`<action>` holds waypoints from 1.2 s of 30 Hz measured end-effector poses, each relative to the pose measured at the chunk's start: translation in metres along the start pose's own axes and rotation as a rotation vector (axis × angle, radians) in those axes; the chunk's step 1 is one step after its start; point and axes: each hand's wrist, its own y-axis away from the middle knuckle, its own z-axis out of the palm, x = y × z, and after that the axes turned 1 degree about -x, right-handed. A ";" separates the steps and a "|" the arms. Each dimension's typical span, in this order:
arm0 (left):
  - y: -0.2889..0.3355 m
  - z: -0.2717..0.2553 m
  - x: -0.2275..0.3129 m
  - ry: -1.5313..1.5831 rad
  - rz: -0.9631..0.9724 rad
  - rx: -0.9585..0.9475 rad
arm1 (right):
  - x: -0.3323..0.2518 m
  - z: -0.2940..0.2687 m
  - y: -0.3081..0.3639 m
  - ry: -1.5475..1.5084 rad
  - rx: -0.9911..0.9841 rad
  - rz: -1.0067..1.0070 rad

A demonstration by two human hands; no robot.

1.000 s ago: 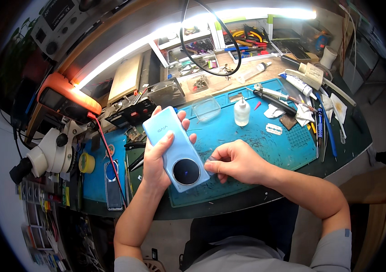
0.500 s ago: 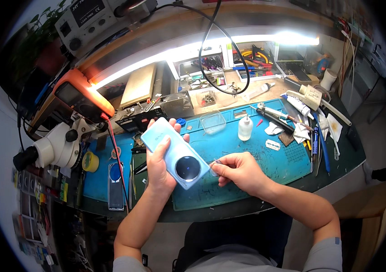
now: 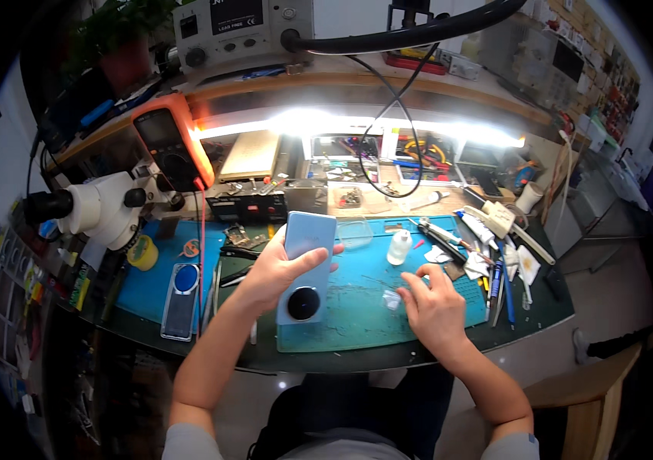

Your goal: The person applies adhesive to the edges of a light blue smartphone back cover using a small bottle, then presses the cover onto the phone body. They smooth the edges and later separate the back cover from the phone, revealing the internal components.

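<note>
Your right hand [image 3: 434,307] sits low and right of centre, fingers spread loosely and pressing down on the blue mat [image 3: 357,307], fingertips right at a small clear scrap [image 3: 392,299] lying there, holding nothing that I can make out. Just left of it, your left hand [image 3: 273,272] has its grip closed around the light-blue phone [image 3: 307,264], back side up, thumb across one edge and fingers wrapping the other. The phone's long axis runs nearly straight up the frame, with the round black camera ring [image 3: 303,303] at the near end, toward you. So the phone lies to the left of your right hand, near but apart, and your left hand already has it. A little farther up the mat stands a small white bottle [image 3: 398,247], and off to the right a scatter of tools [image 3: 487,264]. At lower left another phone [image 3: 182,299] lies flat on the table [image 3: 418,354]. Farther back at left are the white microscope [image 3: 100,208] and the orange multimeter [image 3: 173,149].
</note>
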 end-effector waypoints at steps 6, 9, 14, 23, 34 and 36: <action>-0.026 0.008 0.018 -0.598 -0.281 -0.378 | 0.094 -0.027 0.004 0.100 -0.087 0.131; -0.040 0.025 0.007 -1.069 -0.123 -0.477 | 0.102 -0.020 -0.018 -0.055 -0.411 0.270; -0.044 0.036 -0.002 -1.268 -0.092 -0.505 | 0.082 -0.025 -0.046 0.042 -0.634 0.361; -0.016 0.033 -0.025 -1.461 0.086 -0.180 | 0.049 -0.001 -0.023 -0.715 -0.146 0.247; -0.006 0.036 -0.035 -1.533 0.271 -0.100 | -0.002 0.044 -0.022 -0.635 -0.015 0.340; -0.005 0.038 -0.035 -1.554 0.327 -0.093 | -0.001 0.044 -0.023 -0.660 -0.023 0.341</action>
